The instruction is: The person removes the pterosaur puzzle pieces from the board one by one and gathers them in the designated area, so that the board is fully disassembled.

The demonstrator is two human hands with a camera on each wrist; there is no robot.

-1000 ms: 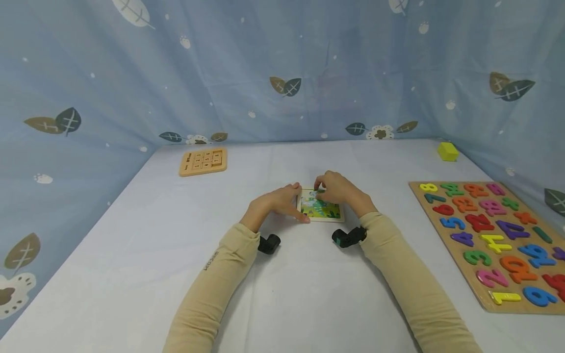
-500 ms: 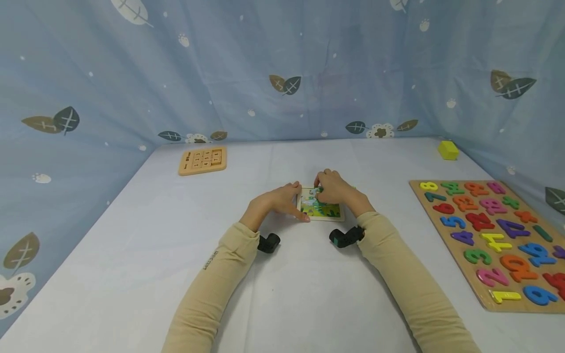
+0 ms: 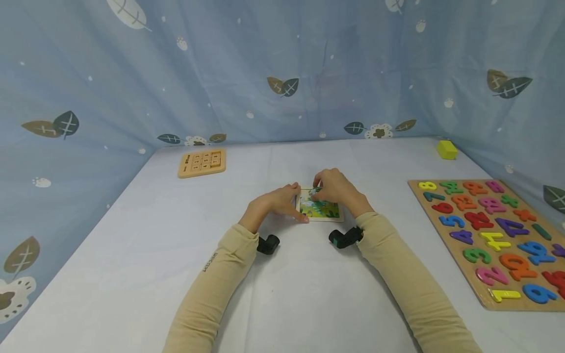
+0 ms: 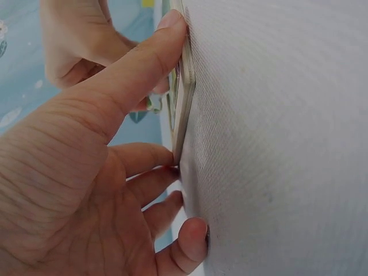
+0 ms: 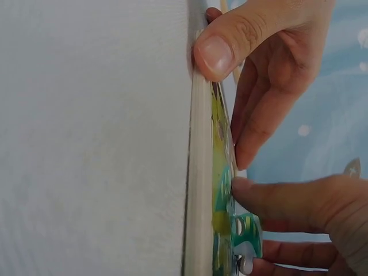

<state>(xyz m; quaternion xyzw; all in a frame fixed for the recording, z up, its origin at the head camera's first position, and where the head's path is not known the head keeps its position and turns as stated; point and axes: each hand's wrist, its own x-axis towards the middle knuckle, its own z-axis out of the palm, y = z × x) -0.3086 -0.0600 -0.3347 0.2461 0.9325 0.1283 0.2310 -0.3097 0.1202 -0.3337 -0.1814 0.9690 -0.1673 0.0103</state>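
A small framed jigsaw board (image 3: 324,219) with a green and yellow picture lies on the white table. My left hand (image 3: 275,201) grips its left side, thumb at the near corner and fingertips against the frame, as the left wrist view shows along the frame edge (image 4: 185,109). Over the upper part of the board, my right hand (image 3: 336,187) pinches a green and pale blue puzzle piece (image 5: 248,234) between thumb and fingers. That piece stands tilted up from the picture surface in the right wrist view. The right fingers partly hide the board in the head view.
A wooden number slide puzzle (image 3: 202,163) lies at the back left. At the back right stands a yellow block (image 3: 447,150). A large board of coloured numbers and letters (image 3: 446,235) covers the right side. Behind the table hangs a blue patterned cloth (image 3: 247,63).
The right fingers have shifted slightly left over the board, and more of the pinched piece shows between them. The left hand keeps its place at the frame.
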